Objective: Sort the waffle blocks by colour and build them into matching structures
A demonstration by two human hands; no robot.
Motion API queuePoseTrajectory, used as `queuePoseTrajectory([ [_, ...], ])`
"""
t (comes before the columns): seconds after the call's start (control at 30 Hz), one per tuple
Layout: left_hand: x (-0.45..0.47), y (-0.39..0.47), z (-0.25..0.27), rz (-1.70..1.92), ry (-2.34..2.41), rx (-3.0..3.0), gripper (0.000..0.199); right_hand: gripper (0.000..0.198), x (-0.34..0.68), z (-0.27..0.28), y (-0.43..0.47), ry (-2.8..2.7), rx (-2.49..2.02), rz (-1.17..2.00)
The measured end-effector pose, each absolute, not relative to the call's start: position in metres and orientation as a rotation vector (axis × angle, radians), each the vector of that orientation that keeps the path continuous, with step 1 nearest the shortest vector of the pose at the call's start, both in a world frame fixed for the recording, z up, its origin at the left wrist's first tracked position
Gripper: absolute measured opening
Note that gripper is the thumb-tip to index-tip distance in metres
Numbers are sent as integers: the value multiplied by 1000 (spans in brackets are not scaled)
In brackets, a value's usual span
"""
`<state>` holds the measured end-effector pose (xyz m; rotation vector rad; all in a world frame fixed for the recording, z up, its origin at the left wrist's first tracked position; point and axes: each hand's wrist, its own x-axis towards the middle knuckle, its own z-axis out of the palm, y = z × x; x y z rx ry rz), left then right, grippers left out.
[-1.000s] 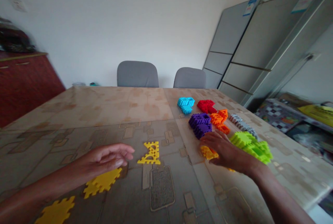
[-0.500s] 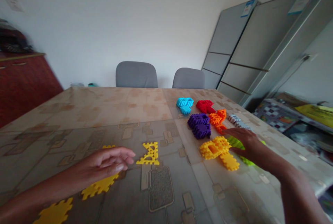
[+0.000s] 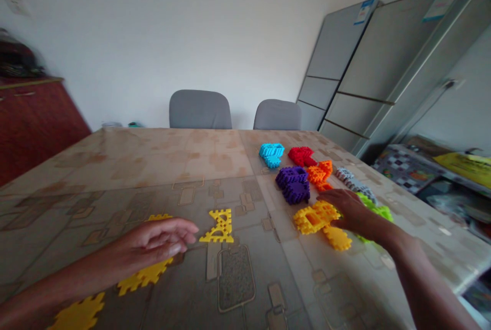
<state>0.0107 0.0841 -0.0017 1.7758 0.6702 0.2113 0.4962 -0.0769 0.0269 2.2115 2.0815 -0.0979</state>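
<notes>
My left hand (image 3: 164,238) hovers over the near left of the table, fingers loosely bent and apart from the thumb, holding nothing. Just right of its fingertips lies a flat yellow toothed piece (image 3: 220,226) with cut-out holes. Partly covered by that hand and forearm are more yellow toothed pieces (image 3: 148,275), with another yellow piece (image 3: 80,313) nearer me. My right hand (image 3: 347,208) is open, its fingers stretched over the back right side of a pile of orange-yellow interlocking blocks (image 3: 312,217). Its thumb is mostly hidden, and contact with the pile is unclear.
Around the right hand stand piles of purple (image 3: 294,185), orange (image 3: 320,174), grey (image 3: 355,184) and lime-green (image 3: 378,212) blocks. Light-blue blocks (image 3: 271,155) and red blocks (image 3: 301,155) sit farther back. Two grey chairs (image 3: 200,109) stand behind the table (image 3: 134,158).
My right hand has moved left, from above the lime-green blocks to the orange-yellow pile, uncovering more of the green and grey ones. The left hand stays nearly still.
</notes>
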Motion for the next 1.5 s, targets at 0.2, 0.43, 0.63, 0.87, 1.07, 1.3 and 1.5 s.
queuePoseTrajectory([
  [0.2, 11, 83, -5, 250, 654, 1755, 39, 69, 493, 25, -80, 2187, 2197, -93],
  [0.43, 15, 80, 2, 218, 662, 1778, 47, 67, 473, 34, -90, 2346, 2167, -105],
  [0.63, 14, 79, 4, 196, 660, 1788, 43, 58, 442, 32, -79, 2452, 2092, -110],
  [0.87, 11, 82, 0, 210, 655, 1801, 45, 53, 441, 27, -75, 2424, 2129, -77],
  [1.07, 8, 86, -6, 177, 657, 1813, 44, 58, 429, 29, -74, 2479, 2073, -62],
  [1.3, -3, 97, 1, 237, 704, 1819, 44, 52, 421, 29, -73, 2466, 2091, -61],
  [1.5, -26, 114, 21, 499, 971, 1926, 49, 41, 382, 33, -70, 2601, 2076, 31],
])
